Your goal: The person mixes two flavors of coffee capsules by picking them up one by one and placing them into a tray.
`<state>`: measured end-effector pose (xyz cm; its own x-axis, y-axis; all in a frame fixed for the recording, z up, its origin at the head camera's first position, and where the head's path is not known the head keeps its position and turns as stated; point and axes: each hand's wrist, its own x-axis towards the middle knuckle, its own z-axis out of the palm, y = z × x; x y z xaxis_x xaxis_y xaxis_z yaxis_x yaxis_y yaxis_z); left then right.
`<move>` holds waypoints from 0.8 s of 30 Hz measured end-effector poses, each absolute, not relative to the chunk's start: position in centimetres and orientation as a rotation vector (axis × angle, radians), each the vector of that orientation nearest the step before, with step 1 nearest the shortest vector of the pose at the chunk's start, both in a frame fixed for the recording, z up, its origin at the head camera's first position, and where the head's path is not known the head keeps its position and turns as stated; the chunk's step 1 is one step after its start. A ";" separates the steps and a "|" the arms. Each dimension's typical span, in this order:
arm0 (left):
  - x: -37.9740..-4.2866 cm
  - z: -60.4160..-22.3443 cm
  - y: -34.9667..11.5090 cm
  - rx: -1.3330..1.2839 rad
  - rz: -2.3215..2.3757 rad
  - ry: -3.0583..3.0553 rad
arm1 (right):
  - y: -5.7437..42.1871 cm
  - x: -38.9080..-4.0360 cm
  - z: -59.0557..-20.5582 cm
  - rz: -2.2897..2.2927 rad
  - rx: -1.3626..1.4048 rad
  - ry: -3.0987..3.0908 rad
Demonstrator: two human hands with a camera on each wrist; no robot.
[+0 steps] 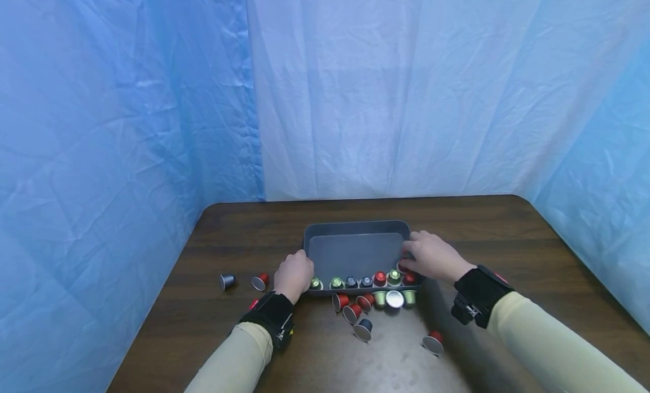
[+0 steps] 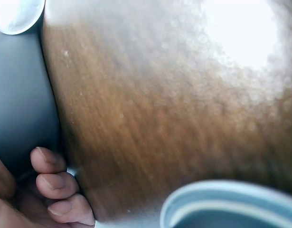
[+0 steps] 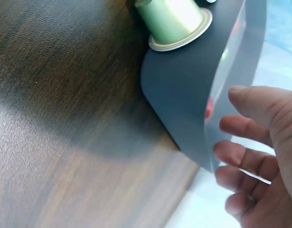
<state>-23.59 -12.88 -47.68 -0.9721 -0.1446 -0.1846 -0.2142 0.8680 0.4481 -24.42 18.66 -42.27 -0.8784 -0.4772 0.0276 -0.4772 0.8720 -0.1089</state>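
A dark grey tray (image 1: pixel 355 228) lies on the wooden table with a row of coffee capsules along its near side. Inside it are green capsules (image 1: pixel 337 283), dark blue ones (image 1: pixel 351 282) and red ones (image 1: pixel 380 278). My left hand (image 1: pixel 294 275) grips the tray's left edge, its fingertips (image 2: pixel 58 183) curled against the outer wall. At the tray's right end my right hand (image 1: pixel 434 256) reaches over the rim, just above a red capsule (image 1: pixel 403 265). Its thumb and bent fingers stand apart in the right wrist view, with nothing visible between them.
Against the tray's near wall lie green capsules (image 1: pixel 409 298) and a capsule with its silver lid (image 1: pixel 394 299) up. Several red capsules (image 1: pixel 352 313) and a dark one (image 1: pixel 363 329) lie in front. Further capsules (image 1: pixel 227 281) lie left, another red one (image 1: pixel 433 343) at right.
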 end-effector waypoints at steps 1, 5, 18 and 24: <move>-23.6 -47.7 -12.9 -0.278 0.719 2.895 | 18.7 -24.2 -42.1 -0.181 -0.778 3.042; -23.7 -47.7 -12.9 -0.272 0.712 2.899 | 18.7 -23.4 -41.5 -0.195 -0.779 3.033; -23.8 -47.8 -12.9 -0.298 0.718 2.878 | 19.6 -21.2 -40.7 -0.243 -0.846 2.958; -24.0 -47.8 -12.9 -0.308 0.722 2.863 | 20.1 -20.2 -40.6 -0.232 -0.940 2.956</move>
<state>-23.98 -12.94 -47.82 -0.9637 -0.1564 -0.2164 -0.2403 0.8614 0.4476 -20.21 20.12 -40.55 -0.8168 -0.5768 0.0156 -0.5722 0.8061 -0.1509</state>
